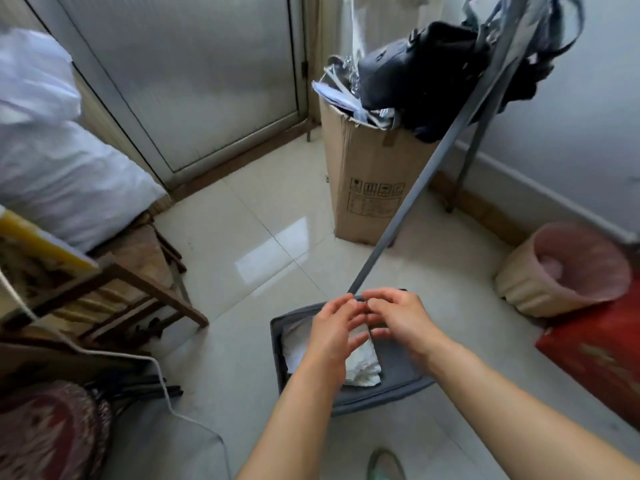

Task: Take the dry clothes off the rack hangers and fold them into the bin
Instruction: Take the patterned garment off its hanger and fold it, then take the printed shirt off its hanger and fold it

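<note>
Grey bin [346, 400] — clothes [360, 362] half-hidden by hands [367, 323]

Both forearms are bare, without sleeves; a greenish shoe [385, 465] shows below.

The tall cardboard box [367, 181], at about one o'clock from the middle of the view, bears a row of four black handling symbols, with a printed panel below them too blurred to read.

A cardboard box [367, 181] stands near a pink wastebasket [568, 268].
</note>
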`<state>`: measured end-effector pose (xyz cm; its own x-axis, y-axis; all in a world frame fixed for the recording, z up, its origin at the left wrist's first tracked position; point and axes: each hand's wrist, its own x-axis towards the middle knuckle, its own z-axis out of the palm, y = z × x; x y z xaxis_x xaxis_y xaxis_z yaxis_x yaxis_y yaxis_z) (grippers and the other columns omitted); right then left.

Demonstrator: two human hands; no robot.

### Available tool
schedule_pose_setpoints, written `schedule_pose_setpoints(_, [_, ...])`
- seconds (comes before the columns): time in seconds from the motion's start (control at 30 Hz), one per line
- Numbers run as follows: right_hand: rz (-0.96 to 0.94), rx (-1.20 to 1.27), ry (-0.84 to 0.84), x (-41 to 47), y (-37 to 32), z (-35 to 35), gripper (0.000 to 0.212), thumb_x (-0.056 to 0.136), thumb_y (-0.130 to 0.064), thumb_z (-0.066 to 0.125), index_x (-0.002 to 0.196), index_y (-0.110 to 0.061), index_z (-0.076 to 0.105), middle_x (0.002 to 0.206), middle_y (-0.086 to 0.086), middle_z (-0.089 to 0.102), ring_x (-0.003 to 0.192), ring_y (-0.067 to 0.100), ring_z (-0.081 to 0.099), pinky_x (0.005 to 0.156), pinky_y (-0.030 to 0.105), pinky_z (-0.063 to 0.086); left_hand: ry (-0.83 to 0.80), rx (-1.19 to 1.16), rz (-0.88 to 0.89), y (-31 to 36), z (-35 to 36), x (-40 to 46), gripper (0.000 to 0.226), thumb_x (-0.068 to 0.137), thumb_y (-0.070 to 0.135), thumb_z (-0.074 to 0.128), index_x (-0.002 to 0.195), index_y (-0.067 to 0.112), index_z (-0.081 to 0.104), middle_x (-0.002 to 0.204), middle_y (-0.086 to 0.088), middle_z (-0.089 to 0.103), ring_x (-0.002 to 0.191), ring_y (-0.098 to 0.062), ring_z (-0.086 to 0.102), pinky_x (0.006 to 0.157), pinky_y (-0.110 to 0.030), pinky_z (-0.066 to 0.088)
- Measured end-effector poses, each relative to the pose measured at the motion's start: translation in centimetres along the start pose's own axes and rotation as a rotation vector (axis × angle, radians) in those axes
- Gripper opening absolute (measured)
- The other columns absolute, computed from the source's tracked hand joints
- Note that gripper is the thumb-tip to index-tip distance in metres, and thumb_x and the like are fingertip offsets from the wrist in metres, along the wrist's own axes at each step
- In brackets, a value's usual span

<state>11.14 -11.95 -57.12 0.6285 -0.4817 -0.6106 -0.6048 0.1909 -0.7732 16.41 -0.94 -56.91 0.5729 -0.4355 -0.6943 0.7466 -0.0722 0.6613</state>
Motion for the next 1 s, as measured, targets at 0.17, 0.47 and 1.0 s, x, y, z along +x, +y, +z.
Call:
schedule_pose_setpoints(0.17, [-0.128, -0.055, 0.047, -8.9, -5.9, -1.1, 0.022, 0.098, -0.01, 0.049, 0.113, -0.014, 0.065, 0.105, 0.007, 0.07, 0.096, 0.019, 0.067, 0.077, 0.033, 0.055, -0.157, 0.102, 0.083, 4.6, 1.3, -7.7, 0.024, 0.1, 0.018, 0.053, 0.124, 0.014, 0.058, 0.104, -0.006, 0.073, 0.095, -0.017, 0.07, 0.076, -0.034, 0.055])
schedule_pose_setpoints(0.47, [-0.363, -0.12, 0.218, -23.8, -15.5, -5.5, 0.021, 0.098, -0.018, 0.051, 0.114, -0.017, 0.064, 0.105, 0.003, 0.068, 0.095, 0.015, 0.065, 0.066, 0.022, 0.048, -0.389, 0.27, 0.294, 12.7, 6.1, -20.3, 0.022, 0.101, 0.023, 0.053, 0.122, 0.018, 0.061, 0.1, -0.004, 0.076, 0.097, -0.018, 0.073, 0.087, -0.038, 0.058])
schedule_pose_setpoints(1.0, [-0.568, -0.443, 0.816, -42.2, -21.3, -16.0, 0.02, 0.095, -0.028, 0.055, 0.111, -0.027, 0.067, 0.111, -0.003, 0.071, 0.101, 0.017, 0.066, 0.093, 0.039, 0.053, -0.767, 0.32, 0.469, 14.5, 19.8, -35.3, 0.022, 0.095, 0.02, 0.059, 0.116, 0.017, 0.068, 0.098, -0.009, 0.075, 0.089, -0.022, 0.069, 0.079, -0.037, 0.052])
